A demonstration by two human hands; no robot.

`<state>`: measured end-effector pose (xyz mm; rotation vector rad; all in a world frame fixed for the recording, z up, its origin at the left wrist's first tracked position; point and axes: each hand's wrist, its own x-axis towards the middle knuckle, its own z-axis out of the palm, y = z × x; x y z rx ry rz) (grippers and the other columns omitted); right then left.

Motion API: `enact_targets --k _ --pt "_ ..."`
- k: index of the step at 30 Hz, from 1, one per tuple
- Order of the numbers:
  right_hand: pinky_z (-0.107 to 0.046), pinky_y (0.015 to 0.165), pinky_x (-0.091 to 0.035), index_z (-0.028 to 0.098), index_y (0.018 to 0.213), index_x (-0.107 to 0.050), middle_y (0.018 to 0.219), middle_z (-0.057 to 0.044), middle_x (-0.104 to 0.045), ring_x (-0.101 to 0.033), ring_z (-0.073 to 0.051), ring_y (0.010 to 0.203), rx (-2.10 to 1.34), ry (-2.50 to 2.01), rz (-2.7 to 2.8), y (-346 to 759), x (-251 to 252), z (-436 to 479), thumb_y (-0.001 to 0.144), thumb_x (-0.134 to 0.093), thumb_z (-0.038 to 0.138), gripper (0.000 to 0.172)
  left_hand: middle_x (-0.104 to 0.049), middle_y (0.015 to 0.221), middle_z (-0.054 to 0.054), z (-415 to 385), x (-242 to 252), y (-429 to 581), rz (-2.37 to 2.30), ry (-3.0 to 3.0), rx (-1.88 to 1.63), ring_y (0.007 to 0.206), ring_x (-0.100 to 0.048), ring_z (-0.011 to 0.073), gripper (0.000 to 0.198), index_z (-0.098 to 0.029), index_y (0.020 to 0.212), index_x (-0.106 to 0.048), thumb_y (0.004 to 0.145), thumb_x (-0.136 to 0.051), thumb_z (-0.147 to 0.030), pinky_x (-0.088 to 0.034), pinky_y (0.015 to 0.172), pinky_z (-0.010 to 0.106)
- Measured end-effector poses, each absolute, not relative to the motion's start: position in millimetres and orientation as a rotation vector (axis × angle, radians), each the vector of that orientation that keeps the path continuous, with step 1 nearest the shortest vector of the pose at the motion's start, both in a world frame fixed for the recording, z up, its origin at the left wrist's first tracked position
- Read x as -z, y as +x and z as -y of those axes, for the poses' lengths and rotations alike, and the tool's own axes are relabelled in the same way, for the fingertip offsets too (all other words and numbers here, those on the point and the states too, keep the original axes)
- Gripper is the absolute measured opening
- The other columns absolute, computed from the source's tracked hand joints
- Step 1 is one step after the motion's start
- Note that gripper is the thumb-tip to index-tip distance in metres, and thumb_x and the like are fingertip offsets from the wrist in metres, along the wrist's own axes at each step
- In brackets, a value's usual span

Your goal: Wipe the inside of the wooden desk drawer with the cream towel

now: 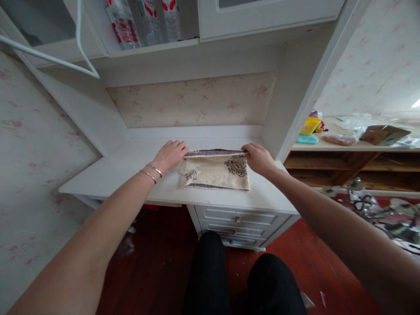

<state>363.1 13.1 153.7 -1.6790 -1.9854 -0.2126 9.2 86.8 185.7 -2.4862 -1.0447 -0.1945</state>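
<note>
A folded beige cloth (215,171) with dark ornamental prints and dark borders lies on the white desk (131,168). My left hand (169,154), with two bangles on the wrist, rests at the cloth's far left corner, fingers together and curled down onto its edge. At the far right corner my right hand (259,158) pinches the cloth's top edge. Both arms stretch forward from the bottom of the view.
The desk has drawers (236,221) below and a white hutch with bottles (144,22) on a shelf above. To the right a wooden shelf (354,151) carries a cardboard box (383,133), bags and a yellow item. My knees (243,275) are over the red wooden floor.
</note>
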Motion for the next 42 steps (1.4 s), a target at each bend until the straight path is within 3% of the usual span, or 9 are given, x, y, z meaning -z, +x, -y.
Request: enact_targets --k 6,10,15,20,25,30,33,36,42 --pt "-0.03 0.092 -0.047 0.019 0.107 -0.072 0.11 -0.008 -0.071 -0.061 -0.021 0.107 -0.042 -1.684 2.365 366 -72 37 0.084 -0.048 0.005 0.036 -0.063 0.106 0.01 -52 -106 -22 0.889 -2.764 -0.091 0.102 -0.057 0.0271 0.038 -0.023 0.113 -0.067 0.085 -0.052 -0.003 -0.042 0.086 0.038" --pt "-0.03 0.096 -0.046 0.017 0.109 -0.07 0.114 -0.008 -0.07 -0.06 -0.021 0.11 -0.073 -1.703 2.373 365 -60 44 0.082 -0.046 0.002 0.039 -0.063 0.111 0.011 -44 -86 -28 0.989 -2.75 -0.043 0.107 -0.058 0.0268 0.046 -0.026 0.121 -0.064 0.086 -0.046 0.0 -0.042 0.088 0.037" --pt "-0.031 0.093 -0.048 0.017 0.106 -0.072 0.116 -0.008 -0.07 -0.064 -0.022 0.108 -0.123 -1.833 2.353 364 -69 40 0.082 -0.046 0.003 0.038 -0.066 0.115 0.011 -48 -96 -25 1.221 -2.862 -0.102 0.105 -0.062 0.0269 0.054 -0.027 0.125 -0.064 0.078 -0.053 -0.002 -0.046 0.087 0.034" --pt "-0.033 0.089 -0.05 0.02 0.105 -0.074 0.121 -0.008 -0.07 -0.066 -0.024 0.104 -0.223 -2.028 2.229 353 -80 42 0.082 -0.047 0.006 0.038 -0.073 0.103 0.005 -74 -129 8 1.33 -3.023 -0.2 0.095 -0.066 0.0242 0.045 -0.026 0.098 -0.078 0.063 -0.057 -0.005 -0.048 0.082 0.028" --pt "-0.036 0.098 -0.046 0.019 0.111 -0.072 0.122 -0.009 -0.069 -0.062 -0.026 0.114 -0.111 -1.944 1.977 311 -93 60 0.085 -0.046 0.011 0.037 -0.073 0.116 0.001 -118 -139 75 1.539 -3.103 0.031 0.105 -0.066 0.0198 0.049 -0.023 0.117 -0.074 0.074 -0.053 -0.016 -0.048 0.088 0.022" --pt "-0.037 0.088 -0.053 0.018 0.133 -0.06 0.106 -0.01 -0.074 -0.07 -0.023 0.087 -1.009 -1.74 1.683 249 -92 69 0.087 -0.052 0.018 0.047 -0.055 0.143 0.015 -143 -100 121 1.659 -2.927 0.14 0.131 -0.051 0.028 0.054 -0.014 0.136 -0.06 0.091 -0.05 -0.041 -0.039 0.107 0.033" --pt "-0.035 0.08 -0.058 0.024 0.157 -0.027 0.146 -0.015 -0.052 -0.07 -0.016 0.076 -1.616 -1.468 1.082 227 -85 62 0.086 -0.058 0.019 0.078 -0.059 0.137 0.02 -144 -80 126 1.742 -2.87 0.03 0.125 -0.055 0.0377 0.065 -0.016 0.129 -0.065 0.084 -0.058 -0.062 -0.043 0.102 0.043" --pt "-0.032 0.084 -0.058 0.035 0.16 -0.009 0.159 -0.013 -0.034 -0.069 -0.011 0.079 -1.724 -1.26 0.711 224 -78 55 0.085 -0.061 0.017 0.093 -0.066 0.124 0.022 -143 -77 121 1.794 -2.841 -0.037 0.117 -0.06 0.0399 0.067 -0.016 0.116 -0.072 0.078 -0.062 -0.07 -0.046 0.096 0.043" --pt "-0.032 0.095 -0.053 0.038 0.159 -0.016 0.137 -0.006 -0.059 -0.069 -0.013 0.088 -1.698 -1.142 0.568 237 -66 52 0.08 -0.067 0.015 0.096 -0.074 0.083 0.012 -130 -118 97 2.037 -3.245 0.277 0.086 -0.069 0.0324 0.047 -0.017 0.077 -0.075 0.067 -0.078 -0.063 -0.052 0.076 0.036"
